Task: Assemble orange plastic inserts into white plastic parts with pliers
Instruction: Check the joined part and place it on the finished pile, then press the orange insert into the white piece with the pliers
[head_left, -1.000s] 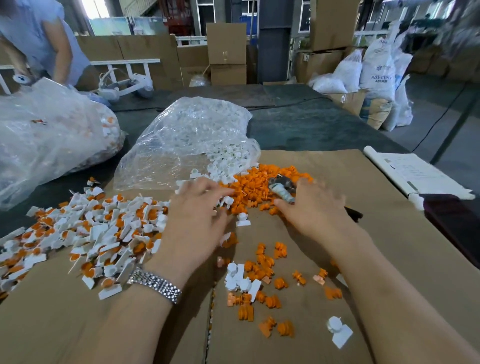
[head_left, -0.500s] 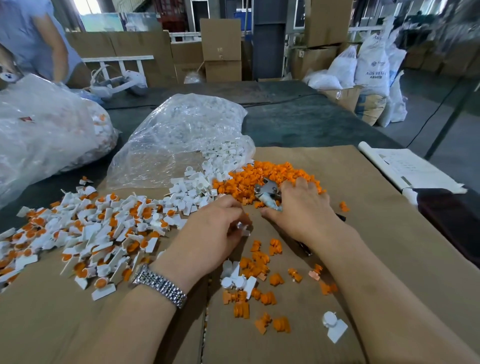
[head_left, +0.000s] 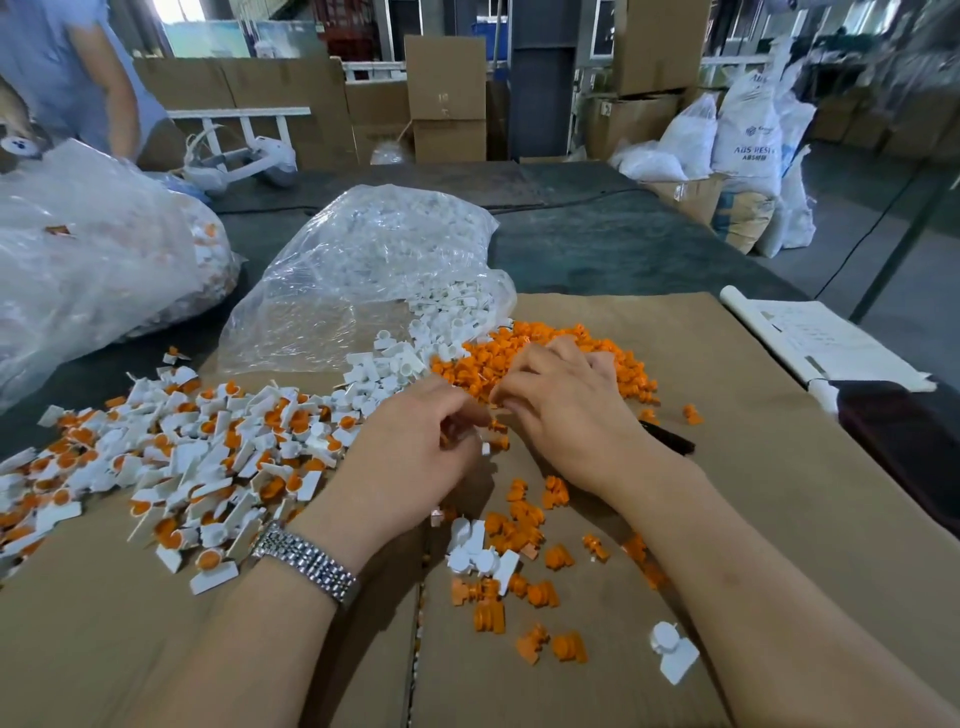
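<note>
Both hands have come together since the earlier frames: the left hand (head_left: 415, 447) has left the white pile and now meets the right hand (head_left: 566, 410) at the near edge of the orange inserts (head_left: 545, 353), and the metal head of the pliers, visible before, is now hidden under the right hand. Only a dark handle of the pliers (head_left: 670, 439) shows behind the right wrist. The left fingers are curled and seem to pinch a small white part, but it is mostly covered. The right fingers are curled too, probably around the pliers; what their tips hold, I cannot tell. On the cardboard (head_left: 727, 519) that covers the counter, a large heap of finished pieces (head_left: 197, 467), white with orange inside, lies at the left. This shows that much work is done. Much is also left, I judge: the loose white parts (head_left: 395, 364) spill from a clear bag (head_left: 363, 260) that looks well filled, the orange pile is big, and some scattered inserts (head_left: 519, 525) lie near the arms.
</note>
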